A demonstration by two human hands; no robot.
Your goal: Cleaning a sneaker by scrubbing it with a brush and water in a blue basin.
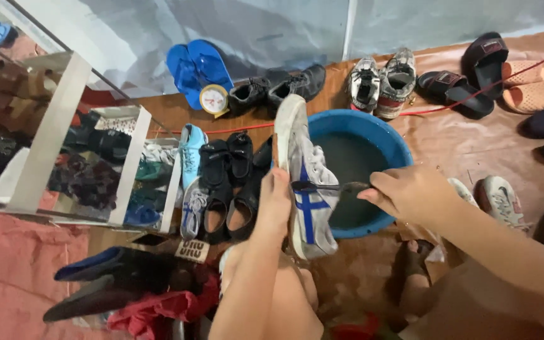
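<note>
My left hand [275, 204] holds a white sneaker with blue stripes [306, 182] upright, its sole turned left and its toe pointing away. My right hand [407, 192] grips a small dark brush [325, 187] and presses its head against the sneaker's blue-striped side. Just behind the sneaker sits a blue basin [385, 135] of murky water, on the brown floor covering.
Blue flip-flops [196, 69], a round clock [214, 99], black shoes [278, 88], white cleats [382, 82] and sandals [480, 69] line the wall. Black shoes [228, 182] lie left of the sneaker beside a white shelf [130, 167]. More sneakers [505, 201] lie right; clothes [152, 302] bottom left.
</note>
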